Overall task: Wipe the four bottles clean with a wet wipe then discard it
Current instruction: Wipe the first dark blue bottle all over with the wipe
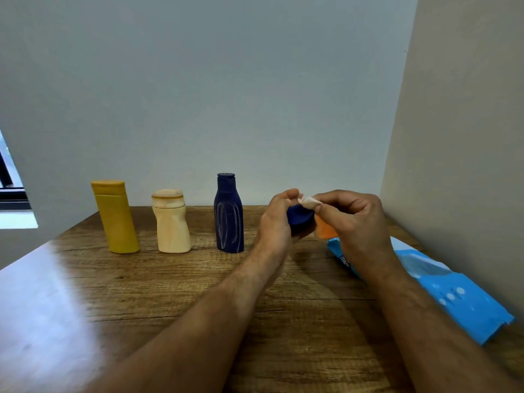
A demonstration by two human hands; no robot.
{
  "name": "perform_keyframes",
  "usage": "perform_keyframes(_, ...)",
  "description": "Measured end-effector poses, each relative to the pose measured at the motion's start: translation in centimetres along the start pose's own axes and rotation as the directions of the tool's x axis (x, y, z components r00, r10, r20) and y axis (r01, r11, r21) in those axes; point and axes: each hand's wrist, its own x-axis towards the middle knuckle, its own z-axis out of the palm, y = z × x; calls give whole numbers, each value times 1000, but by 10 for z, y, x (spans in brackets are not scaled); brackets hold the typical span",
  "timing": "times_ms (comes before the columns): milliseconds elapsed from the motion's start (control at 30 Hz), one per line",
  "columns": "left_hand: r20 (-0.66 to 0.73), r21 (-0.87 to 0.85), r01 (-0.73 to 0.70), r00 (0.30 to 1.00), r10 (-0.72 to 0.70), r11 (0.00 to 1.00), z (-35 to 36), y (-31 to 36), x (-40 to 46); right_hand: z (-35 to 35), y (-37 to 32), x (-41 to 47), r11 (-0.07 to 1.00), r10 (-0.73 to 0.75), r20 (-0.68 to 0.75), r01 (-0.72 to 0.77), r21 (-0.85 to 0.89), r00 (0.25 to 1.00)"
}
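Note:
Three bottles stand in a row near the far edge of the wooden table point(170, 293): a yellow one point(115, 217) at the left, a cream one point(171, 221) in the middle, and a dark blue one point(230, 214) marked with pale streaks. My left hand point(279, 219) grips a fourth, small blue bottle point(300, 216), lifted above the table and pointing its round end toward me. My right hand point(354, 222) pinches a wet wipe point(309, 202), stained orange, against the top edge of that bottle. More orange wipe point(325, 230) hangs below my right fingers.
A blue pack of wet wipes point(442, 287) lies on the table along the right wall, partly under my right wrist. A grey wall closes the back, a beige wall the right side. A window edge shows at far left.

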Motion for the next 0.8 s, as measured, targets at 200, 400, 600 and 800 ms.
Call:
perform_keyframes(200, -28, 52, -48, 998, 50, 997, 2, -3, 9, 1, 11, 7, 975, 186, -271, -212, -69, 944)
perform_keyframes(400, 42, 263, -166, 986, 161, 950, 1, -4, 7, 4, 16, 5, 936, 169, -251, -236, -263, 953)
perform_keyframes(600, 133, 358, -98, 990, 53, 928, -7, -4, 8, 5, 20, 2, 860, 182, -178, -244, -448, 967)
perform_keyframes(800, 107, 432, -68, 994, 25, 899, -15, -13, 15, 9, 18, 1, 804, 215, -100, -235, -547, 971)
